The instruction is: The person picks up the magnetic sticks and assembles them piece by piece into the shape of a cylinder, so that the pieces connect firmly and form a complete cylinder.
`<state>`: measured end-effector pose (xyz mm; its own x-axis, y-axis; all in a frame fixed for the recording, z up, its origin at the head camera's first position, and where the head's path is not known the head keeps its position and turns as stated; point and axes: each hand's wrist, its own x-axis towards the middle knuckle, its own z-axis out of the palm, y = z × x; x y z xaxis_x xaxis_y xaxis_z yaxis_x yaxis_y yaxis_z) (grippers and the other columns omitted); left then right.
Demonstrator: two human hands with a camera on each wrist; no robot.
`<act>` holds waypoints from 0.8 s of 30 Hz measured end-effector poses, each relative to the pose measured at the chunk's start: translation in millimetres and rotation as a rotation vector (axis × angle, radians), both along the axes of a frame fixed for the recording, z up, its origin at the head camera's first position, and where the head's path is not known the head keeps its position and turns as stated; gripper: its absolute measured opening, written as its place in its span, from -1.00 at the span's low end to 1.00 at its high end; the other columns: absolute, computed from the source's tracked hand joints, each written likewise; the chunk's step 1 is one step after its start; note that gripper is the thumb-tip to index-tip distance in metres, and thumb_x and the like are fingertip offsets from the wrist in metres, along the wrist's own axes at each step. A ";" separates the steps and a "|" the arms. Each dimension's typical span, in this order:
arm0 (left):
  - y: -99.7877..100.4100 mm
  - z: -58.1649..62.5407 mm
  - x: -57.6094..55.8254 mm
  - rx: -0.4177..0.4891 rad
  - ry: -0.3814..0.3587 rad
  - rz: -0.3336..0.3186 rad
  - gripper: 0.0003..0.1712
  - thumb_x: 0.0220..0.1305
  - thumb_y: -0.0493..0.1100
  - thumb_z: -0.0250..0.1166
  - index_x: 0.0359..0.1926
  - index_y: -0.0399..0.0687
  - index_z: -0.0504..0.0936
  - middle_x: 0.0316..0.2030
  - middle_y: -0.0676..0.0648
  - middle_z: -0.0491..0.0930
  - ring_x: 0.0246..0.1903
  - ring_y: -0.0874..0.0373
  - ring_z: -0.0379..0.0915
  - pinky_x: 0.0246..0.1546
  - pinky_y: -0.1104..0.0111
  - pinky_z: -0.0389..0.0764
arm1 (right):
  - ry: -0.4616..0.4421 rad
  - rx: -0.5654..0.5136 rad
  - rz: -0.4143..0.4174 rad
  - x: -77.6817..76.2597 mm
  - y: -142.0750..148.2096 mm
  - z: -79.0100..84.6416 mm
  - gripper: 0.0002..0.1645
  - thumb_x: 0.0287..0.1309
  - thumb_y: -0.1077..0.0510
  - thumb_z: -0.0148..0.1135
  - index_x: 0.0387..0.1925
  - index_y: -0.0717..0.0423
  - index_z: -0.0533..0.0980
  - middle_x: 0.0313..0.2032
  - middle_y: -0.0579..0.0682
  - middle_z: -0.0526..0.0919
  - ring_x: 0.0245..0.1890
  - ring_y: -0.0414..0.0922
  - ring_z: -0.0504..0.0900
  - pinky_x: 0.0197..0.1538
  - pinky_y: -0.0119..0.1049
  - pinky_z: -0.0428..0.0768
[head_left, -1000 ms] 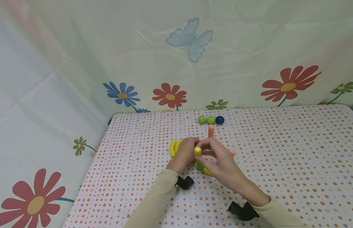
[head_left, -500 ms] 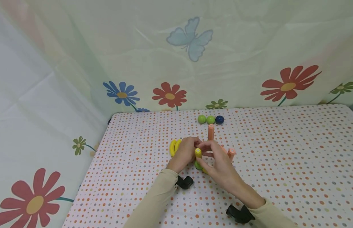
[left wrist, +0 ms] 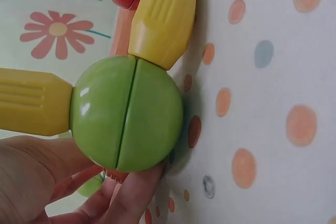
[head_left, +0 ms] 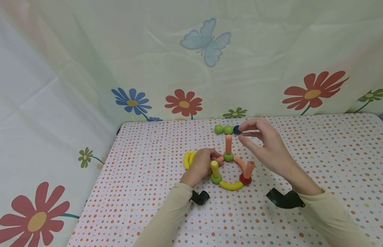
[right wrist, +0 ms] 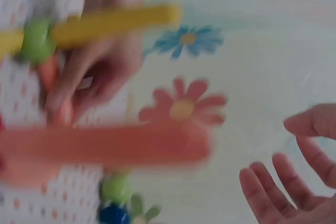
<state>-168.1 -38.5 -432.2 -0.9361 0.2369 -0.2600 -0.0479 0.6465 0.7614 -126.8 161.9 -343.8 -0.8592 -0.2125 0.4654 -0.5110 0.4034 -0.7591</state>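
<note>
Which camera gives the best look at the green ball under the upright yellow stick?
The left wrist view: there the green ball is large, sharp and almost unobstructed. The head view shows it small, beneath the yellow stick. The right wrist view also has it, but blurred and near the left edge.
</note>
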 end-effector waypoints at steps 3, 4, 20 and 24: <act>0.7 -0.7 -0.5 0.034 -0.042 0.039 -0.76 0.24 -0.25 0.55 -0.07 -0.11 0.80 -0.40 0.08 0.67 -0.39 0.27 0.47 -0.33 0.49 0.50 | -0.047 0.089 0.015 -30.9 15.3 -16.4 -0.72 0.30 0.47 0.33 0.02 0.38 0.53 0.01 0.21 0.53 0.05 -0.07 0.55 0.14 -0.34 0.63; 1.0 -0.9 -0.6 0.044 -0.055 0.052 -0.77 0.23 -0.26 0.55 -0.08 -0.11 0.80 -0.40 0.08 0.66 -0.40 0.27 0.46 -0.36 0.49 0.48 | -0.064 0.126 0.027 -41.0 20.0 -23.1 -0.72 0.30 0.45 0.34 0.01 0.37 0.55 0.01 0.23 0.54 0.06 0.02 0.55 0.16 -0.20 0.65; 0.7 -5.6 1.0 -0.044 -0.009 0.001 -0.72 0.24 -0.24 0.55 -0.02 -0.08 0.80 -0.40 0.14 0.63 -0.37 0.31 0.45 -0.24 0.49 0.51 | -0.322 0.364 0.101 -95.1 37.8 -87.0 -0.46 0.39 0.35 0.28 0.32 0.45 0.41 0.28 0.45 0.38 0.27 0.44 0.45 0.20 0.26 0.55; -0.9 -4.1 -1.7 -0.022 0.003 0.009 -0.72 0.23 -0.24 0.55 -0.03 -0.09 0.80 -0.39 0.13 0.64 -0.36 0.30 0.45 -0.24 0.48 0.51 | -0.284 0.372 0.053 -93.9 36.0 -89.0 -0.52 0.35 0.36 0.32 0.25 0.42 0.48 0.20 0.40 0.41 0.16 0.38 0.49 0.11 0.23 0.59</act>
<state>-169.8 -39.5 -436.4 -0.9391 0.2226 -0.2619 -0.0514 0.6624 0.7474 -220.7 197.9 -432.9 -0.9251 -0.3670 0.0974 -0.3309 0.6536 -0.6806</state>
